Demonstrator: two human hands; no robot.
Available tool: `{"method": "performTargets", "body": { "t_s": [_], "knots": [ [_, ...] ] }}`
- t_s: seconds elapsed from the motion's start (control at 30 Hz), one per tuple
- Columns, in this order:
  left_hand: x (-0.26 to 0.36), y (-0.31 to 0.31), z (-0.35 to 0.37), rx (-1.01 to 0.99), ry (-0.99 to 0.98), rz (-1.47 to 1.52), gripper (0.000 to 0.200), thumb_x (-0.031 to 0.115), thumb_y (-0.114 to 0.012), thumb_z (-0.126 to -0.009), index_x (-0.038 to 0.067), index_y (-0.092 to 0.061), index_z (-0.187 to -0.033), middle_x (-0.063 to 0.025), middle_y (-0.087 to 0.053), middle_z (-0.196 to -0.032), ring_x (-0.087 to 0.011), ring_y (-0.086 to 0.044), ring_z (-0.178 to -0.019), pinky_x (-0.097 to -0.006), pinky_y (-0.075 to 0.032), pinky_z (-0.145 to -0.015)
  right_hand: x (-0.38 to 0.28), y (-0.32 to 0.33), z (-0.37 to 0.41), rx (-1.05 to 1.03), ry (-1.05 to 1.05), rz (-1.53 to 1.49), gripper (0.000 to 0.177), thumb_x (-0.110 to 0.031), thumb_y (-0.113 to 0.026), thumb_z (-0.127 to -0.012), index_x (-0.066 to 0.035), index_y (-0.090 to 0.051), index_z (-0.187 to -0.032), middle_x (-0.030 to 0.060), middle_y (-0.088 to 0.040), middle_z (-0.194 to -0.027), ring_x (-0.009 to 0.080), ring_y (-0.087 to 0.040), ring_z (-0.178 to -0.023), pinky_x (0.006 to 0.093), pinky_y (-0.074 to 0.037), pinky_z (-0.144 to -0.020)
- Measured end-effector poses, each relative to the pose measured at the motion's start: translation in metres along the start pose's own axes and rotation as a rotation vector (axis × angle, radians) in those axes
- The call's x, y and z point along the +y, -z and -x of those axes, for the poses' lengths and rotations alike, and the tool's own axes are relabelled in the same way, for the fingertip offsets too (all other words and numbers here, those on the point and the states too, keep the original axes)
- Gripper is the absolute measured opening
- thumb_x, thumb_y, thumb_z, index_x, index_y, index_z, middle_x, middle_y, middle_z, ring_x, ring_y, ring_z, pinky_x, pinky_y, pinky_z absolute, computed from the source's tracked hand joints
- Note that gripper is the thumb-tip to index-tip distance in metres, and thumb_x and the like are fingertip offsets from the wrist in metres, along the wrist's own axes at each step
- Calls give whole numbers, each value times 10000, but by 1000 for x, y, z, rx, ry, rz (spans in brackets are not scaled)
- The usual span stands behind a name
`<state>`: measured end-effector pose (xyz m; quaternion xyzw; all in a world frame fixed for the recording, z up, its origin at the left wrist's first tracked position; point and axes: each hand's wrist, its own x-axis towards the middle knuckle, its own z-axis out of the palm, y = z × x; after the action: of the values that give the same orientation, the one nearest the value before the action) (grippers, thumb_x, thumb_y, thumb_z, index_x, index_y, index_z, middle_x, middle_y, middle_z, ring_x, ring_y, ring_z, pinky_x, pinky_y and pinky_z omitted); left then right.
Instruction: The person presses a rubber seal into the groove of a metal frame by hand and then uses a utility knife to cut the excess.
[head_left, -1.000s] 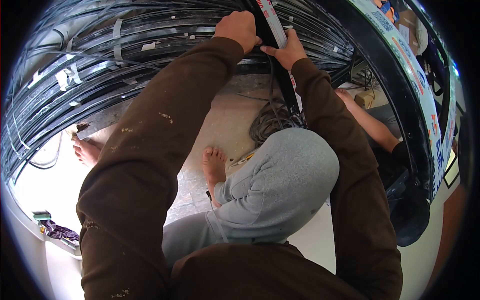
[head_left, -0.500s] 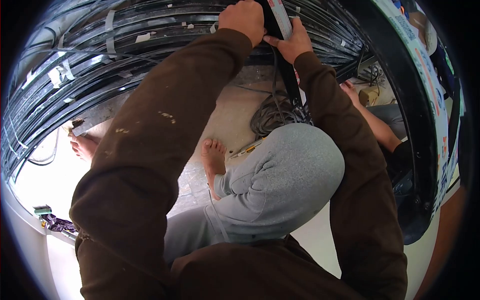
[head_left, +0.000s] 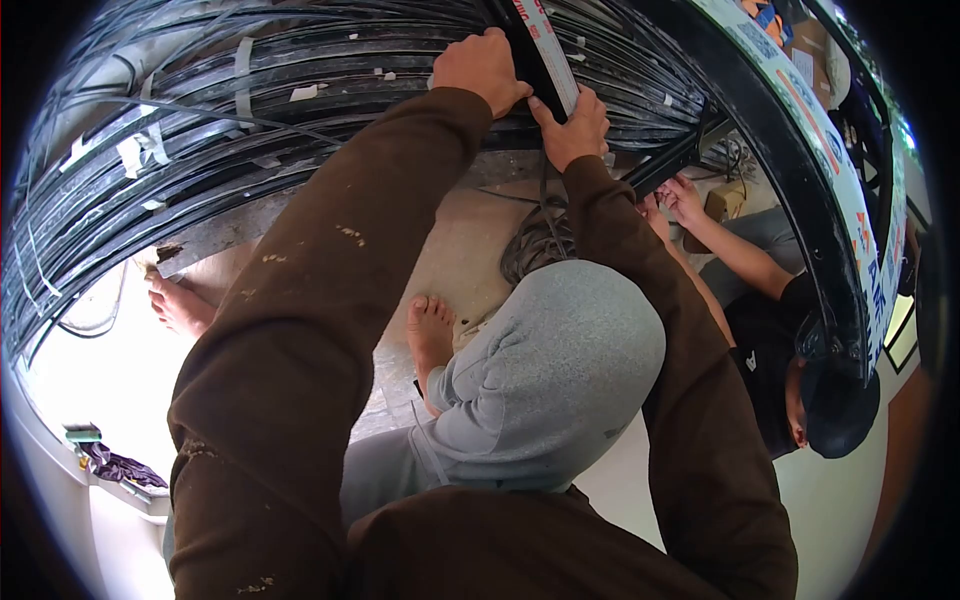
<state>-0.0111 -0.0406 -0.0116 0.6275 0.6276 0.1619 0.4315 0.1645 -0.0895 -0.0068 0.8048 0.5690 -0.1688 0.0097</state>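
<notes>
A black metal bar (head_left: 535, 75) with a white and red label crosses in front of a thick bundle of black cables (head_left: 330, 105). At the bar's left edge, my left hand (head_left: 480, 72) is closed against the cables, and what it grips is hidden. My right hand (head_left: 578, 128) wraps the bar's right side, with its thumb across the front toward my left thumb. A thin dark strap (head_left: 543, 180) hangs down below my hands. On the floor under it lies a coil of dark strap or cable (head_left: 537, 240), partly behind my knee.
Another person's hands (head_left: 680, 200) are at a lower black bar (head_left: 665, 165) on the right. A large black frame (head_left: 790, 150) with printed labels curves down there. Wall-side strips of white tape (head_left: 243, 80) cross the cables. A purple cloth (head_left: 120, 467) lies lower left.
My view has shifted, and both my hands appear lower, still at the labelled bar. The other person's hands and dark cap have come further into view on the right.
</notes>
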Motion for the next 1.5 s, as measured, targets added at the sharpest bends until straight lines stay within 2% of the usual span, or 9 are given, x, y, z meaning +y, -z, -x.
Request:
{"method": "performTargets", "body": {
  "t_s": [0.37, 0.47, 0.57, 0.73, 0.93, 1.17, 1.2, 1.33, 1.5],
  "knots": [
    [8, -7, 3, 35, 6, -64, 524, 304, -824, -726, -40, -572, -1032, -189, -702, -943, -333, -700, -911, -400, -562, -784, -5, 6, -7, -74, -105, -14, 751, -503, -765, -768, -181, -418, -1352, 159, -391, -1372, 359, -355, -1299, 552, -263, -1041],
    [13, -9, 1, 26, 41, -61, 520, 306, -819, -728, -39, -578, -1033, -201, -699, -945, -349, -694, -920, -415, -559, -787, -4, 4, -14, -28, -97, 55, 796, -532, -799, -713, -102, -475, -1299, 188, -534, -1257, 367, -493, -1201, 513, -383, -989],
    [16, -7, -2, -8, 99, -48, 479, 317, -814, -726, -33, -627, -995, -217, -694, -967, -382, -681, -943, -442, -554, -804, 5, 5, -27, -175, -155, -45, 783, -532, -793, -724, -186, -431, -1325, 168, -467, -1316, 363, -388, -1286, 555, -296, -1022],
    [24, -11, -12, -91, 225, -8, 312, 264, -790, -701, 6, -719, -863, -191, -711, -951, -352, -689, -942, -415, -553, -809, 9, 3, -32, -173, -144, -35, 785, -534, -803, -710, -187, -440, -1312, 165, -472, -1320, 358, -400, -1282, 559, -302, -1015],
    [24, -20, -20, -176, 358, 104, 165, 173, -724, -669, 12, -716, -704, -194, -712, -840, -336, -702, -889, -381, -552, -786, 1, 6, -29, -174, -170, -21, 761, -506, -804, -714, -198, -445, -1310, 161, -475, -1328, 349, -394, -1295, 558, -300, -1016],
    [24, -31, -15, -4, 297, 73, 204, 186, -720, -702, -15, -717, -736, -188, -705, -755, -354, -706, -824, -390, -552, -799, 3, 6, -31, -164, -139, -23, 750, -501, -807, -706, -193, -468, -1300, 145, -495, -1321, 345, -409, -1291, 556, -319, -1013],
    [22, -28, -18, -48, 284, 99, 193, 176, -730, -752, -16, -716, -755, -158, -712, -758, -300, -718, -740, -369, -577, -685, 6, 5, -33, -175, -131, -23, 751, -507, -804, -710, -192, -468, -1304, 142, -487, -1329, 340, -406, -1296, 549, -331, -1013],
    [11, -9, -25, -365, 358, 396, 180, 140, -712, -842, -37, -677, -843, -81, -705, -733, -148, -680, -553, -283, -539, -441, 6, 7, -30, -182, -150, -45, 792, -526, -789, -721, -174, -449, -1344, 131, -468, -1349, 335, -411, -1297, 549, -333, -1020],
    [5, -1, -27, -432, 435, 511, 196, 154, -700, -853, -32, -667, -905, -107, -704, -741, -160, -685, -560, -285, -546, -453, 16, 4, -32, -175, -85, -66, 810, -550, -770, -725, -163, -443, -1358, 132, -466, -1356, 335, -411, -1300, 552, -326, -1030]
  ]
}}
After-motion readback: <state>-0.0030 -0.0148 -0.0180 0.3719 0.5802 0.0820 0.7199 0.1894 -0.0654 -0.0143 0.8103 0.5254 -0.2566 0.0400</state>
